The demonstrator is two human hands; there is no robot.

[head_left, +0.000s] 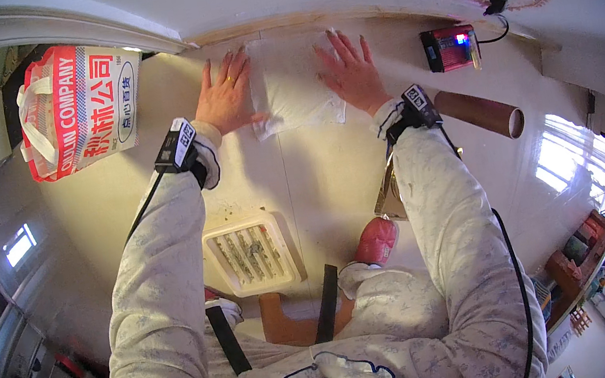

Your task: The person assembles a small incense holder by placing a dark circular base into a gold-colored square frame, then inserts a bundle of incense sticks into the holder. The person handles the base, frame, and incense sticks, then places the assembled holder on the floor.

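A thin white sheet (294, 83), cloth or paper, lies flat on the pale floor close to the wall. On its left edge rests my left hand (226, 96), fingers spread and a ring on one of them. My right hand (352, 74) is laid along the opposite edge, its fingers stretched forward. Neither hand grips anything; both palms face down. Slight wrinkles show along the sheet's near edge. A black device with a white label is strapped to each wrist.
To the left stands a red and white shopping bag (88, 108). A red and black box (450, 48) with a lit display is by the wall at right, near a brown cardboard tube (480, 113). A cream slatted tray (288, 247) lies near my feet.
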